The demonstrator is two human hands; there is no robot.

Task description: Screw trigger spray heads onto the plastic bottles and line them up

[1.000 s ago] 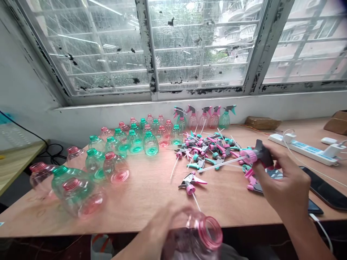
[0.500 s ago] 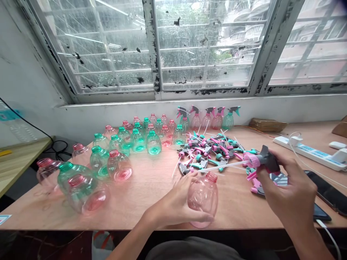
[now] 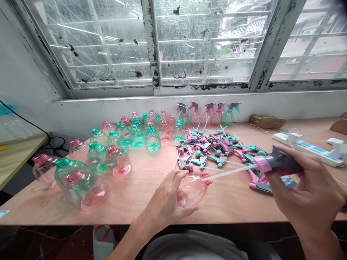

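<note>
L hand [image 3: 168, 195] wraps pink btl [image 3: 189, 191] round its body, over table [image 3: 151, 173] front; neck [image 3: 208, 179] clear & tilted R, presumably to meet tube [image 3: 230, 172]. R hand [image 3: 306, 191] grips spray head [image 3: 287, 162] by grey housing, pink collar [image 3: 262, 164] exposed, prob. for aim; tube tip at neck, insertion unclear. Loose heads [image 3: 221, 146] lie behind.

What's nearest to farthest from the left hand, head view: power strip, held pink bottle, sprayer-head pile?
1. Held pink bottle: in the left hand.
2. Sprayer-head pile: beyond the hand, rightward.
3. Power strip: far right.
</note>
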